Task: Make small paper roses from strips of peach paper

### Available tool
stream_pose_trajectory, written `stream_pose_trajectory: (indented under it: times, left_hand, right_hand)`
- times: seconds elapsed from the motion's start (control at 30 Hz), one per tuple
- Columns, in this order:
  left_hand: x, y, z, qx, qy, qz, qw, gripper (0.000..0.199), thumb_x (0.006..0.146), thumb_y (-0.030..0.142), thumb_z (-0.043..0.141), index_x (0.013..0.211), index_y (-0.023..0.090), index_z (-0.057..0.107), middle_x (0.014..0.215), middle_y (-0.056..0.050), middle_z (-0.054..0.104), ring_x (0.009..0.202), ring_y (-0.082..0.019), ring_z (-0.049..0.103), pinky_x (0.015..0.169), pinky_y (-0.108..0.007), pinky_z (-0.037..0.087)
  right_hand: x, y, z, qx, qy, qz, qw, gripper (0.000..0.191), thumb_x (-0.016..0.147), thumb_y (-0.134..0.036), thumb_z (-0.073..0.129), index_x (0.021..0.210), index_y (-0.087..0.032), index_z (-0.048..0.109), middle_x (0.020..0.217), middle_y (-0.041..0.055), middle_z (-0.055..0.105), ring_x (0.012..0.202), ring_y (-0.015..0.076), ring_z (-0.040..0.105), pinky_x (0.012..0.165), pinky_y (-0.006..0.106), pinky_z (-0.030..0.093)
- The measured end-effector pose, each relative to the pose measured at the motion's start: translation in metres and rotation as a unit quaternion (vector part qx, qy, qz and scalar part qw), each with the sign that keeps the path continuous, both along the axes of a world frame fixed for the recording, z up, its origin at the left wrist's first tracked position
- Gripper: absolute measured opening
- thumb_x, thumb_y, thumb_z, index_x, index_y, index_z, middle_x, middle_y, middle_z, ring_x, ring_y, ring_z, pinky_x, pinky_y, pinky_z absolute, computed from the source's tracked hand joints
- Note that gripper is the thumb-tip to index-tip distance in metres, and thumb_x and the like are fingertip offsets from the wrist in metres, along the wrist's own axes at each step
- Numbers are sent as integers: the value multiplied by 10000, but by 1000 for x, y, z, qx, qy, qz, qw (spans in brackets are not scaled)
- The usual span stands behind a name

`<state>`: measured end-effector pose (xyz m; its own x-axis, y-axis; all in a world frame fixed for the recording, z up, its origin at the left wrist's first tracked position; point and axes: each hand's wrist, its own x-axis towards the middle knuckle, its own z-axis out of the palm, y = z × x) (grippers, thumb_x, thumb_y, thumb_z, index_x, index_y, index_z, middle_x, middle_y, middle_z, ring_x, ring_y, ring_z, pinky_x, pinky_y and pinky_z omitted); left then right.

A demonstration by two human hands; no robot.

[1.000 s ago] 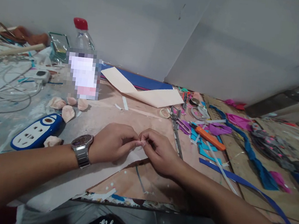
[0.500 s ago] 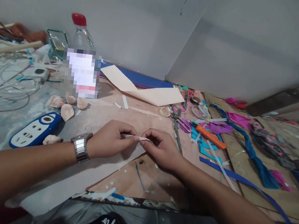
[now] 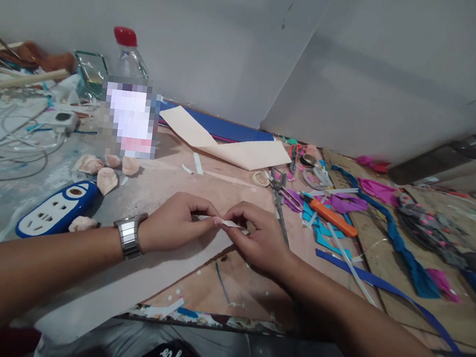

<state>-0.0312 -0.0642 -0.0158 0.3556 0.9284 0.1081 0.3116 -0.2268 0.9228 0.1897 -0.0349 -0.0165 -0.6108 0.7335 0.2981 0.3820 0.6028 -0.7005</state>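
A long pale paper strip [image 3: 122,291] runs from between my hands down to the left, over the table's front edge. My left hand [image 3: 181,223], with a silver watch on the wrist, pinches the strip's upper edge. My right hand [image 3: 257,235] grips the same edge right beside it, thumb and fingers closed, the fingertips of both hands almost touching. A narrow folded bit of the edge shows between them. Behind the hands lies a folded cream strip [image 3: 249,154]. Several crumpled, petal-like pieces [image 3: 107,181] rest at the left.
A blue and white power strip [image 3: 51,211] sits near my left forearm. Farther back stand a red-capped bottle [image 3: 131,63] and a blurred bright screen [image 3: 133,120]. Scissors [image 3: 279,197], an orange cutter [image 3: 330,216] and a blue ribbon [image 3: 381,283] lie at the right.
The strip's lower end has shifted and now hangs more visibly over the table edge at the lower left. My right thumb and fingers have moved slightly along the edge. The view has turned slightly.
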Motion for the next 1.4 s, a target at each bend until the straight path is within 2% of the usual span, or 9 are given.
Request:
stream_pose_trajectory:
  times: [0.1, 0.23, 0.4, 0.63, 0.8, 0.93, 1.07, 1.27, 1.4]
  left_hand:
    - [0, 0, 0, 13, 5, 3, 1000, 204, 929, 310, 637, 854, 188, 782, 818, -11, 783, 745, -139, 670, 709, -256, 494]
    - [0, -1, -1, 31, 8, 9, 999, 180, 925, 287, 640, 875, 190, 784, 841, -14, 791, 769, -149, 693, 733, -269, 511]
    - [-1, -2, 0, 51, 21, 10, 998, 236, 959, 342, 625, 888, 184, 785, 851, -25, 791, 769, -148, 695, 712, -269, 495]
    - [-1, -4, -1, 149, 55, -8, 987, 245, 982, 325, 597, 923, 171, 778, 873, -46, 777, 790, -162, 677, 745, -305, 496]
    - [0, -5, -1, 147, 58, 4, 987, 203, 967, 286, 604, 917, 177, 768, 868, -38, 775, 782, -159, 677, 731, -301, 494]
    - [0, -4, -1, 163, 75, 5, 984, 202, 969, 269, 588, 915, 174, 758, 869, -39, 768, 782, -158, 672, 729, -299, 489]
    - [0, -4, -1, 197, 101, -3, 975, 212, 983, 267, 569, 926, 166, 747, 863, -45, 755, 776, -156, 668, 719, -290, 481]
    - [2, -5, -3, 266, 150, -14, 952, 321, 1042, 371, 515, 921, 170, 734, 836, -43, 741, 781, -159, 668, 718, -291, 466]
    - [3, -4, -4, 289, 167, -6, 943, 326, 1051, 363, 497, 921, 172, 728, 839, -49, 741, 796, -164, 671, 727, -296, 469]
  right_hand:
    - [1, 1, 1, 34, 5, 23, 999, 101, 882, -126, 641, 928, -205, 684, 866, 32, 688, 746, 160, 592, 670, 292, 454]
    - [1, 2, 2, 72, 12, 28, 997, 54, 933, -184, 658, 958, -214, 696, 881, 41, 698, 745, 165, 592, 675, 301, 467]
    - [0, 1, 2, 65, 11, 22, 998, 58, 967, -212, 651, 924, -206, 690, 865, 42, 700, 786, 172, 627, 709, 306, 476]
    - [-2, -4, 4, 63, 5, -5, 998, 55, 951, -197, 637, 911, -207, 673, 830, 36, 670, 743, 171, 606, 677, 309, 480]
    - [0, -3, 4, 97, 15, 21, 995, 69, 932, -174, 653, 952, -225, 696, 924, 58, 709, 843, 196, 654, 743, 336, 523]
    - [0, -2, 4, 115, 19, 25, 993, 78, 939, -173, 649, 953, -223, 708, 926, 64, 711, 865, 201, 672, 762, 342, 532]
    - [-1, -2, 6, 87, 13, 28, 996, 84, 961, -191, 621, 926, -219, 693, 893, 58, 702, 830, 196, 645, 738, 337, 505]
    - [-4, -1, 3, -5, 34, 2, 999, 117, 959, -241, 635, 855, -197, 664, 799, 23, 641, 703, 153, 567, 636, 287, 436]
    - [-5, -1, 1, -26, 26, -15, 999, 143, 969, -262, 615, 845, -196, 641, 784, 16, 612, 687, 145, 543, 626, 277, 422]
